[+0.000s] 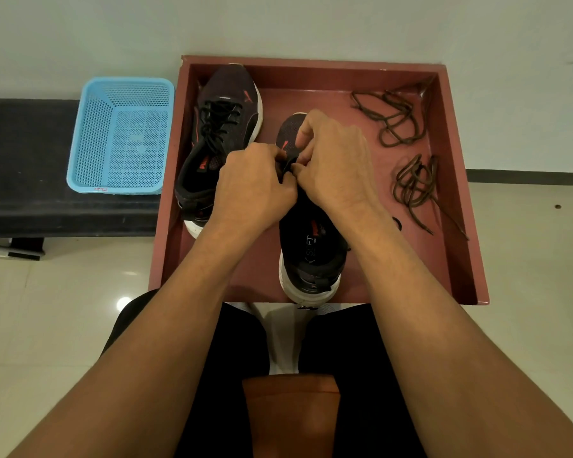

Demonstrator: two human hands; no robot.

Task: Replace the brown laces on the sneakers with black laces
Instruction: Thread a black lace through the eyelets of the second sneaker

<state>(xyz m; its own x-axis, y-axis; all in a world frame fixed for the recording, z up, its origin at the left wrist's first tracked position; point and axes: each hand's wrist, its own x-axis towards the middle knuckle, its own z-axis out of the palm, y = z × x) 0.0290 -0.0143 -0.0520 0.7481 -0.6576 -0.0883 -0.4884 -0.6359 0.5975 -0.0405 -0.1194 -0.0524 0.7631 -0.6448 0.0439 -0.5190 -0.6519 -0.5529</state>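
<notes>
- A shallow reddish-brown wooden tray (pixel 328 77) fills the middle of our view, and both hands work over it.
- A black mesh sneaker with orange marks and a white sole (pixel 311 256) stands at the tray's six o'clock, heel toward us and toe toward twelve.
- Our left hand (pixel 255 183) and right hand (pixel 336 163) meet above that sneaker's lacing. Each has its fingers curled and pinches a thin black lace (pixel 287 166), which shows in the small gap between them.
- We cannot tell how far this lace is threaded, because the hands cover the eyelets.
- A second black sneaker (pixel 225 140) of the same kind lies at the tray's ten o'clock, its toe toward twelve. It is strung with crossed black laces (pixel 220 122).
- Two loose tangles lie on the tray floor, well apart from both shoes. The upper brown lace bundle (pixel 394 117) is at two o'clock, and the lower brown lace bundle (pixel 414 186) is at three, with its ends trailing toward four.
- A light blue perforated plastic basket (pixel 123 137) sits at nine o'clock, just beside the tray, on a dark desk (pixel 24 166).
- Pale glossy floor tiles (pixel 63 309) show at seven o'clock.
</notes>
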